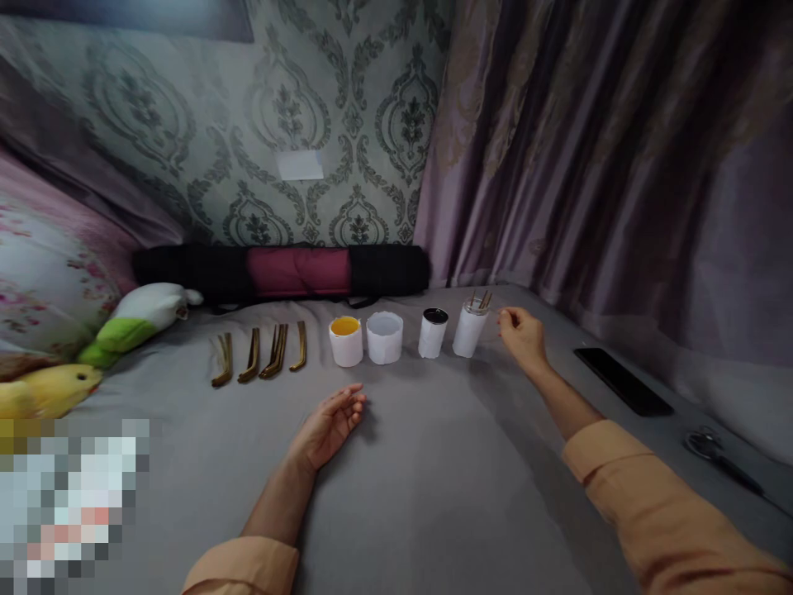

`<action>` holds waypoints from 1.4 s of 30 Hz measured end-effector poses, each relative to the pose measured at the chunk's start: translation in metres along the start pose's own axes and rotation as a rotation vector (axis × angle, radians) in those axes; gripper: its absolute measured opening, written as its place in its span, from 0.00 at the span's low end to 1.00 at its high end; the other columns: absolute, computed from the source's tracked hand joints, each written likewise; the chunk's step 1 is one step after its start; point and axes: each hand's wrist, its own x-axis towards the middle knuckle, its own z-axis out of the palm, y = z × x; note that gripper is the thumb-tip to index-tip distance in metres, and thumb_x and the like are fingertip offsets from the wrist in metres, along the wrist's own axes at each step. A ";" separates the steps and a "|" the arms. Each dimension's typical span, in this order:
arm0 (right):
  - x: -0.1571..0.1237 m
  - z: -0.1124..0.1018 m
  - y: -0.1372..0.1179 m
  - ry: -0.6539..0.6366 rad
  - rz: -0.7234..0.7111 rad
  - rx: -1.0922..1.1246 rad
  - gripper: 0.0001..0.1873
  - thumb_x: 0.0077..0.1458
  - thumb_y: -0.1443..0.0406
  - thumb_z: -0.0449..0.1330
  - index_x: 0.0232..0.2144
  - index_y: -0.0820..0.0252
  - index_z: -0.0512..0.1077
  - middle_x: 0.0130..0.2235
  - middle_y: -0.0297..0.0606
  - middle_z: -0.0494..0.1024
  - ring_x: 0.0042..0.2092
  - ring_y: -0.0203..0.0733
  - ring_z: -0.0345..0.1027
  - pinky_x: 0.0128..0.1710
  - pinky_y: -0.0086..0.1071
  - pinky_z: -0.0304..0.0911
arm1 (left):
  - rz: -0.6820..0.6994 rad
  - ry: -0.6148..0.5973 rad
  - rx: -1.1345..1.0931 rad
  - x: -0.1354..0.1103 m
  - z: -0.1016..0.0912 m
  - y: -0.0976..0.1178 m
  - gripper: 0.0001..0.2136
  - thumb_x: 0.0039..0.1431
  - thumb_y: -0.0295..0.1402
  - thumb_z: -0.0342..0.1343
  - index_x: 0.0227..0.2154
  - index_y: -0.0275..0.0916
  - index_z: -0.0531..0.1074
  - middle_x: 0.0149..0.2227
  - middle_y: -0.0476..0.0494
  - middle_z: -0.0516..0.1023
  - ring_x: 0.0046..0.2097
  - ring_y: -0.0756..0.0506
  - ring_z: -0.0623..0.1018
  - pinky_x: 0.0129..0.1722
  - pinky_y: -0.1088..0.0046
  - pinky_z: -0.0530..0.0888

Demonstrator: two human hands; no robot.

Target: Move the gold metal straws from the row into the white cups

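Soft bed [434,496]; left hand [328,426] lay open, empty; right hand [520,335], half-curled, hold unclear, could nudge jar [469,328] over.

Person is wearing a loose peach-orange fabric top: left sleeve [248,566] and right sleeve [650,504] are both ending mid-forearm, cuffs wrinkling. Going bare: left hand [328,430], right hand [524,337].

Middle of the frame: four white cups [384,337] in a row, with four or five gold utensils [251,357] left of them. Lower down, a left hand [328,426] and a right hand [524,339]. Two soft toys [140,318] at left. One phone [623,380] and one scissors [719,459] at right. One rolled mat [282,273] behind.
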 end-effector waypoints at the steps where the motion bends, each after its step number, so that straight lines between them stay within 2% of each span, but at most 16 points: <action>1: -0.004 0.000 0.000 -0.005 0.009 0.015 0.16 0.50 0.58 0.49 0.31 0.64 0.71 0.28 0.42 0.75 0.26 0.39 0.67 0.30 0.32 0.60 | 0.000 -0.005 0.000 0.000 0.000 0.000 0.09 0.53 0.26 0.53 0.39 0.31 0.69 0.32 0.42 0.73 0.30 0.53 0.73 0.29 0.79 0.71; 6: -0.024 0.005 0.002 -0.069 0.100 0.106 0.17 0.50 0.56 0.49 0.32 0.63 0.70 0.26 0.39 0.74 0.23 0.36 0.66 0.26 0.31 0.60 | 0.004 -0.012 0.005 -0.001 0.000 0.000 0.10 0.53 0.25 0.52 0.39 0.31 0.69 0.32 0.41 0.74 0.29 0.53 0.73 0.29 0.79 0.71; 13: -0.042 0.020 -0.002 -0.134 0.167 0.202 0.19 0.50 0.54 0.49 0.32 0.63 0.70 0.27 0.40 0.74 0.23 0.36 0.66 0.24 0.30 0.60 | 0.000 -0.005 0.016 -0.001 0.001 0.001 0.10 0.53 0.25 0.53 0.39 0.31 0.69 0.32 0.41 0.74 0.30 0.53 0.74 0.29 0.79 0.71; 20: -0.064 0.036 -0.024 -0.240 0.233 0.355 0.19 0.48 0.52 0.50 0.30 0.62 0.69 0.26 0.40 0.73 0.22 0.35 0.64 0.19 0.27 0.58 | 0.005 -0.003 0.022 -0.002 0.002 0.001 0.09 0.53 0.25 0.52 0.38 0.30 0.69 0.31 0.42 0.74 0.30 0.53 0.73 0.28 0.79 0.71; 26: -0.089 0.059 -0.037 -0.362 0.280 0.461 0.19 0.48 0.52 0.50 0.29 0.61 0.69 0.25 0.38 0.72 0.21 0.34 0.63 0.16 0.25 0.56 | 0.017 0.005 0.015 -0.002 0.003 0.001 0.08 0.53 0.25 0.52 0.37 0.31 0.70 0.31 0.41 0.74 0.29 0.53 0.73 0.29 0.79 0.70; 31: -0.104 0.077 -0.048 -0.436 0.322 0.481 0.18 0.47 0.52 0.52 0.29 0.61 0.69 0.25 0.37 0.71 0.21 0.34 0.63 0.15 0.25 0.56 | 0.018 -0.039 -0.018 -0.002 0.002 0.002 0.07 0.53 0.25 0.51 0.35 0.30 0.70 0.31 0.40 0.74 0.28 0.53 0.72 0.29 0.78 0.69; 42: -0.132 0.105 -0.072 -0.595 0.301 0.502 0.19 0.48 0.51 0.51 0.28 0.61 0.69 0.24 0.36 0.70 0.21 0.33 0.63 0.15 0.25 0.56 | 0.024 -0.089 -0.039 0.001 -0.005 0.003 0.07 0.54 0.26 0.51 0.35 0.30 0.69 0.30 0.40 0.73 0.29 0.52 0.72 0.29 0.78 0.68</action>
